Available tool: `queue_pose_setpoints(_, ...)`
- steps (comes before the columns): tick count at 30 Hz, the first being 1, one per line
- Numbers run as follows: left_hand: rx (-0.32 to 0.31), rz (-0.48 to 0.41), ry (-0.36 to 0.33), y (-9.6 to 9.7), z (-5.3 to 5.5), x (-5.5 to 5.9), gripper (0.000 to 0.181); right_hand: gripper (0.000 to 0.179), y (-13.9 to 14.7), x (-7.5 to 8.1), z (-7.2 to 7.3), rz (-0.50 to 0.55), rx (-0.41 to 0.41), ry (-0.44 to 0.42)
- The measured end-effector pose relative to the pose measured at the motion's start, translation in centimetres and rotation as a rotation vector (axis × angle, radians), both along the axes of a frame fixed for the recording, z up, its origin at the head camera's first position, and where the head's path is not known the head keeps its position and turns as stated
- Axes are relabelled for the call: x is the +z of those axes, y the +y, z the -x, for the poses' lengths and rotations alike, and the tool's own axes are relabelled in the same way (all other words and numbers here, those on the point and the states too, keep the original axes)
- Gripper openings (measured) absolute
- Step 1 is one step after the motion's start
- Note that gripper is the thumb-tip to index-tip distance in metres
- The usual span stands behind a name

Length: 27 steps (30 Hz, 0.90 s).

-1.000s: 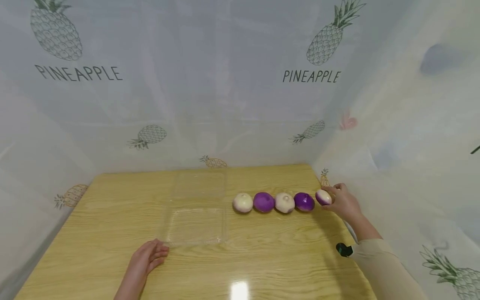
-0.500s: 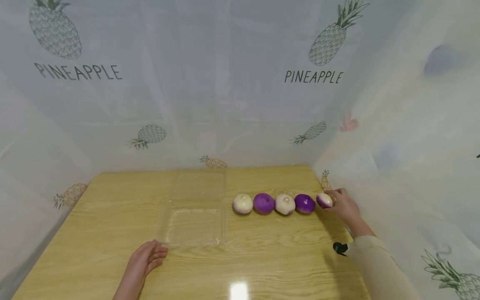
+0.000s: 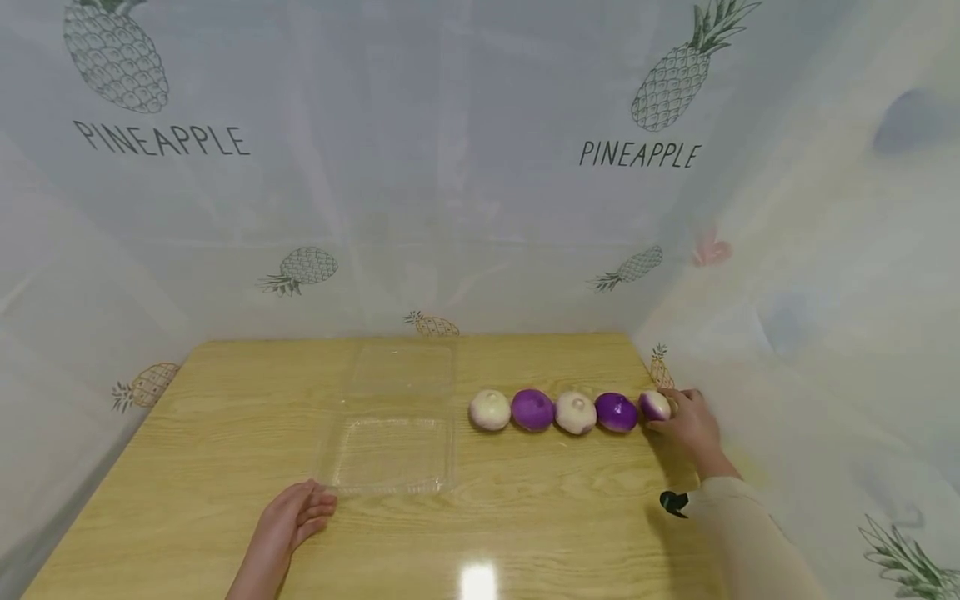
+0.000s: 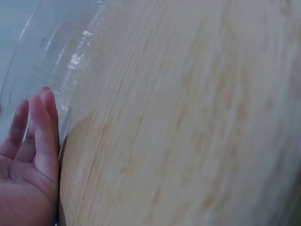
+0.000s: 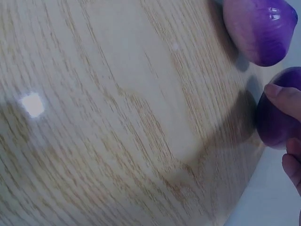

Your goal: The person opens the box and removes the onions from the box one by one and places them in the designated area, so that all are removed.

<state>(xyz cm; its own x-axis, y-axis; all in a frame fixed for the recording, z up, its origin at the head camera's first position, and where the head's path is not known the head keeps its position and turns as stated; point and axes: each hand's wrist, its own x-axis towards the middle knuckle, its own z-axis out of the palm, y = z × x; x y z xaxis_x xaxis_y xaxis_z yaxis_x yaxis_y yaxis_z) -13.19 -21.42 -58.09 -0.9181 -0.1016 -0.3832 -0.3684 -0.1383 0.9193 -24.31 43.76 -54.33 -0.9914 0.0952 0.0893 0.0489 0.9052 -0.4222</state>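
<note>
A purple-and-white onion (image 3: 655, 406) is at the right end of a row, and my right hand (image 3: 690, 425) grips it from the right. In the right wrist view my thumb (image 5: 282, 96) lies across the purple onion (image 5: 275, 123). Beside it in the row is a deep purple onion (image 3: 617, 412), then a whitish onion (image 3: 576, 413), a purple onion (image 3: 532, 410) and another whitish onion (image 3: 491, 410). My left hand (image 3: 296, 512) rests at the near left corner of an unfolded clear plastic box (image 3: 390, 489), fingers loosely extended, holding nothing.
The wooden table (image 3: 480, 517) ends at the right close beyond my right hand. A pineapple-print curtain (image 3: 450, 167) hangs behind it and along both sides. The plastic box's lid half (image 3: 402, 367) lies flat toward the back.
My right hand has come slightly nearer and lower, turning the end onion so its purple part faces more to the right. My left hand and the box stay put; the view shifts a little.
</note>
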Motion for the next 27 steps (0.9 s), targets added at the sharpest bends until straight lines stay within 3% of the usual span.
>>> queue_pose_setpoints(14,-0.041,0.041,0.012,-0.2,-0.2,-0.1,0.054,0.072,0.7,-0.7,0.6,-0.034,0.043,0.049)
queue_pose_setpoints(27,-0.05,0.053,0.008,0.0,-0.3,0.2,0.054,0.064,1.2,-0.7,0.4,0.045,0.101,0.042)
